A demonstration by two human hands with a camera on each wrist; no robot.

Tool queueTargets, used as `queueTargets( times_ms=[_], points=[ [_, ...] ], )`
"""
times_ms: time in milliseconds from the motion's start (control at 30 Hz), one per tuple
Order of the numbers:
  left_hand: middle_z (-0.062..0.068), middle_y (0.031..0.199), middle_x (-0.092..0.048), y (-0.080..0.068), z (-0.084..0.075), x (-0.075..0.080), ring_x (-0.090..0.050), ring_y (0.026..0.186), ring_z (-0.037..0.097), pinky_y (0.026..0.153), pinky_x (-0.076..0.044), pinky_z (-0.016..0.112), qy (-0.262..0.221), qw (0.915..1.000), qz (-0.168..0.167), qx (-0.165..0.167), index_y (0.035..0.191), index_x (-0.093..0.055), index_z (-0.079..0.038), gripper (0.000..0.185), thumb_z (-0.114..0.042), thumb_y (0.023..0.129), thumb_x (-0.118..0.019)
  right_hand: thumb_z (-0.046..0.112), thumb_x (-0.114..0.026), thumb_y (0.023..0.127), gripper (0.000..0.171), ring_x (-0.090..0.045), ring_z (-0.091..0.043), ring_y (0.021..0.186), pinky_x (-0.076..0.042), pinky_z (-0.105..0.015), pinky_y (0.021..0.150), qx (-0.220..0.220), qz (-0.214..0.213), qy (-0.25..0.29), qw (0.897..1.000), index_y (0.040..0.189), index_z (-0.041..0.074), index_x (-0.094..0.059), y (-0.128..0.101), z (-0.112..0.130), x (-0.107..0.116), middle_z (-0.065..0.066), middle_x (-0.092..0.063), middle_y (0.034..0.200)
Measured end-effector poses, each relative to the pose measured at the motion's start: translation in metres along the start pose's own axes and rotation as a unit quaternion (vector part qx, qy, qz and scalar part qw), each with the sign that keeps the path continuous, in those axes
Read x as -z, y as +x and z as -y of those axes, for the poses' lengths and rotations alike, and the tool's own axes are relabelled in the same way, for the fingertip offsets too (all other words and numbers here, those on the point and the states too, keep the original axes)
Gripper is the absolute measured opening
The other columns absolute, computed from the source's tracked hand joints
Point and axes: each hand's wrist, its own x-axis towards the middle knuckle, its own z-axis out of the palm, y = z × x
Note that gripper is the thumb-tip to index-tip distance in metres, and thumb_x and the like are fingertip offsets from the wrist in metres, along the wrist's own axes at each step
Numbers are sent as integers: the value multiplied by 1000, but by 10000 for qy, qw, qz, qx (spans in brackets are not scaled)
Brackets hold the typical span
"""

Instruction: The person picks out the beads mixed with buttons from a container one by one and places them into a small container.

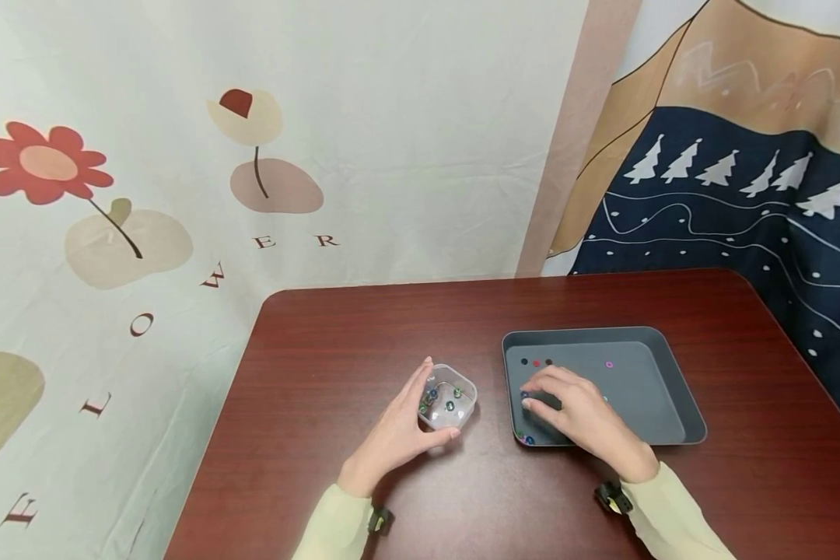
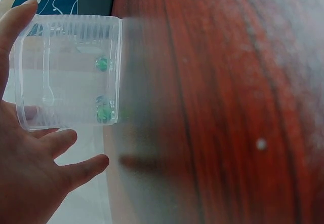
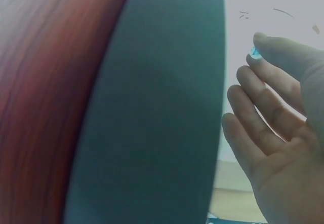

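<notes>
My left hand [image 1: 400, 428] holds a small clear plastic container [image 1: 472, 398], thumb on its near side and fingers along its left side. Several green and dark beads [image 1: 450, 405] lie inside it; two green ones show through the wall in the left wrist view. Over the left part of a grey tray [image 1: 686, 412], my right hand [image 1: 581, 404] pinches a small light-blue bead [image 3: 255, 53] between thumb and index fingertip. Its other fingers are loosely bent. Below this hand, a few beads [image 1: 528, 440] sit in the tray's near left corner.
Along the tray's far left side lie two dark beads [image 1: 524, 362] and a red bead [image 1: 536, 363]. A pink bead [image 1: 609, 364] lies farther right. Container and tray stand on a reddish-brown wooden table [image 1: 364, 334], with a printed curtain [image 1: 420, 155] hanging behind it.
</notes>
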Motion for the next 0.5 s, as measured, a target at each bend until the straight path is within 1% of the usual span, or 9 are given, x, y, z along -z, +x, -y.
queueTargets(
  times_ms=[100,200,300,333,400,500],
  points=[
    [-4,172,-21,0,0,0,-34,151,22,119,-33,51,-7,10000,10,8,167,-22,-14,113,-55,81,-83,15,-87,84,22,-68,-20,103,-59,-44,84,51,-202,123,9997,105,15,-79,3,6,0,3,-71,108],
    [-4,171,-21,0,-1,0,-34,151,22,119,-33,50,-10,10000,8,10,167,-22,-14,113,-55,81,-83,14,-87,84,24,-67,-20,105,-57,-47,89,132,-361,217,9990,106,16,-79,6,14,-2,4,-72,108],
    [-4,171,-22,-1,-1,0,-35,151,22,119,-34,50,-5,10000,-11,10,167,-22,-14,113,-54,81,-83,13,-87,83,25,-67,-16,102,-56,-45,90,280,-546,295,9977,106,18,-79,8,21,-6,6,-70,107],
    [-4,171,-22,-1,-1,0,-35,151,22,119,-34,50,-6,10000,-14,4,167,-22,-14,113,-54,81,-83,13,-87,82,26,-67,-15,102,-55,-44,93,337,-614,331,9970,106,18,-79,9,23,-7,7,-70,107],
    [-4,171,-21,-1,-1,0,-35,151,22,119,-33,50,-7,10000,-16,-8,167,-22,-14,113,-54,81,-83,12,-87,82,26,-67,-13,100,-52,-33,98,421,-710,438,9956,106,18,-79,11,26,-10,8,-69,108],
    [-4,171,-21,-1,-1,0,-35,151,21,119,-33,49,-15,10000,-17,-40,167,-21,-14,112,-54,82,-83,12,-87,83,25,-67,-12,100,-51,-29,97,495,-761,579,9942,106,17,-79,14,32,-14,8,-69,109]
  ],
)
